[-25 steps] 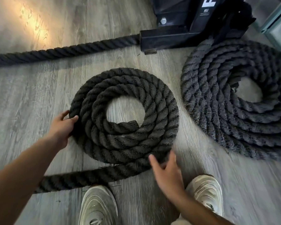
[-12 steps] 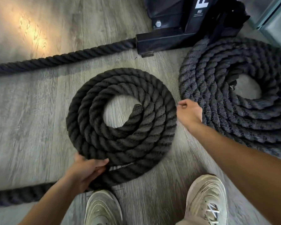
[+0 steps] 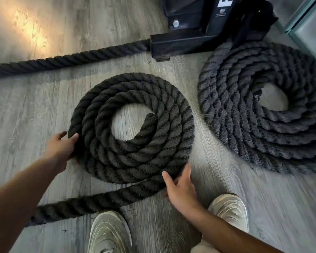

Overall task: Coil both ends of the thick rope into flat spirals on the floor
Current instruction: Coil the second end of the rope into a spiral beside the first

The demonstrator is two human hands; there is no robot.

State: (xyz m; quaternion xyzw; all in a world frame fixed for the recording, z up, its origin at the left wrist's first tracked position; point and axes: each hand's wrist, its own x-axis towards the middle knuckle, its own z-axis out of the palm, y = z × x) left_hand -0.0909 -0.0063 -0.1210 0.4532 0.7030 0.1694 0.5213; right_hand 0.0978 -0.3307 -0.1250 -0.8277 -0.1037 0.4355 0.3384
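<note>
head view looks down on a grey wood-plank floor (image 3: 35,106) where a thick dark twisted rope (image 3: 102,205) lies in two flat spirals. the near spiral (image 3: 173,114) sits at the centre of the frame, three to four turns wide around a bare round gap, with the rope's cut end (image 3: 149,118) lying at the right side of that gap. the left hand (image 3: 61,147) rests at the spiral's left edge, fingers loosely curled against the outermost turn, thumb on top, not closed round it. the right hand (image 3: 179,187) is at the lower right edge, fingers spread and laid over the outer turn where the loose run of rope leaves the coil; that run trails off toward the lower left of the frame. the second spiral (image 3: 226,99), wider and with more turns, lies at the right of the frame, just beside the first but apart from it. a straight length of rope (image 3: 62,61) crosses the upper left to a black metal equipment base (image 3: 190,39) at the top centre. two pale sneakers, left (image 3: 109,232) and right (image 3: 228,207), show at the bottom edge.
</note>
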